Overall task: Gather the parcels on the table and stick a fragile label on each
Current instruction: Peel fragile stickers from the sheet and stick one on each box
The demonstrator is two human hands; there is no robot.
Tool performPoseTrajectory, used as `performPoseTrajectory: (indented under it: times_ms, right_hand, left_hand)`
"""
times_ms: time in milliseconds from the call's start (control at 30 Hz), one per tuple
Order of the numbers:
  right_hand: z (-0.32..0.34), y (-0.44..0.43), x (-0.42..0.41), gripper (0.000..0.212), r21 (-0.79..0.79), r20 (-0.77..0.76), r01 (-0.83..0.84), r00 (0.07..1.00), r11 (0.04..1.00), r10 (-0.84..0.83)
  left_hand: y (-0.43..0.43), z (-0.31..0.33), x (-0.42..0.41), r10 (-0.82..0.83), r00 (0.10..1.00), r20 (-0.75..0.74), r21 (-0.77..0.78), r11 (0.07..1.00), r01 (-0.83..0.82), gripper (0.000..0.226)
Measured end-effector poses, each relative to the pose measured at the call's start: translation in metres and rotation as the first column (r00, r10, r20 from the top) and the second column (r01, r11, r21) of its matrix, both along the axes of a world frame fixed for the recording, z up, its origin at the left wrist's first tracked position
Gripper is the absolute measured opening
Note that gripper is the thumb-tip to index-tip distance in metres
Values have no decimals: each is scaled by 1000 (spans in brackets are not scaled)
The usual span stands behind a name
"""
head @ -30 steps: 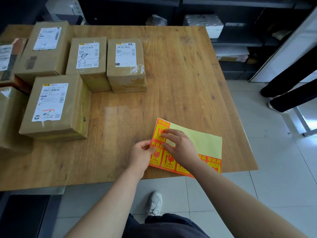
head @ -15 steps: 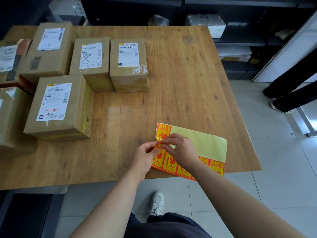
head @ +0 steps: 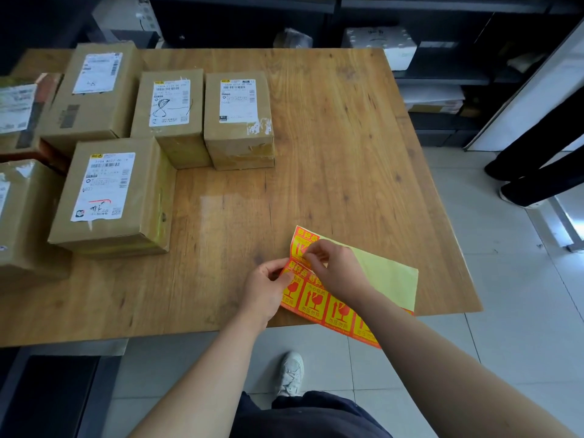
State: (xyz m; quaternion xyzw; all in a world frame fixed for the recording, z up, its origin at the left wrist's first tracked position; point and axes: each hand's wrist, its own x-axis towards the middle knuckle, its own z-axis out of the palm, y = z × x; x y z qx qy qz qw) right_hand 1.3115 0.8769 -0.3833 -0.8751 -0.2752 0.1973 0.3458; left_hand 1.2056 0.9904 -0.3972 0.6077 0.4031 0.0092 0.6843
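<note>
Two hands work on one label sheet that overhangs the near edge of the wooden table: the left hand pinches the sheet's left edge between thumb and fingers, while the right hand nips the corner of one orange label at the sheet's top left with curled fingertips. Six brown parcels, each bearing a white shipping slip, sit grouped on the table's left half, well apart from the sheet. Dark shelves stand behind the table, and pale floor tiles lie to its right.
</note>
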Motion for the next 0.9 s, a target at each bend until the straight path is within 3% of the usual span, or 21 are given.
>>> performPoseTrajectory:
  times_ms: [133,367,600,733,900]
  right_hand:
    - [5,-1,-2,23,-48,27,-90,995,995,91]
    - [3,2,0,18,-40,2,-57,998,998,57]
    - [2,-4,14,15,-15,-77,248,966,969,-249]
    - [6,-9,26,15,4,-45,382,923,924,-382]
    - [14,-16,32,13,77,79,375,921,924,-381]
  left_hand:
    - [-1,1,1,-4,1000,8,-30,1000,4,18]
    - [0,-1,2,-5,1000,-9,16,1000,5,17]
    - [4,-11,1,48,996,-72,207,978,-32,23]
    - [3,-5,6,84,989,-118,425,905,-26,25]
    - [6,-1,13,37,983,-178,499,865,57,17]
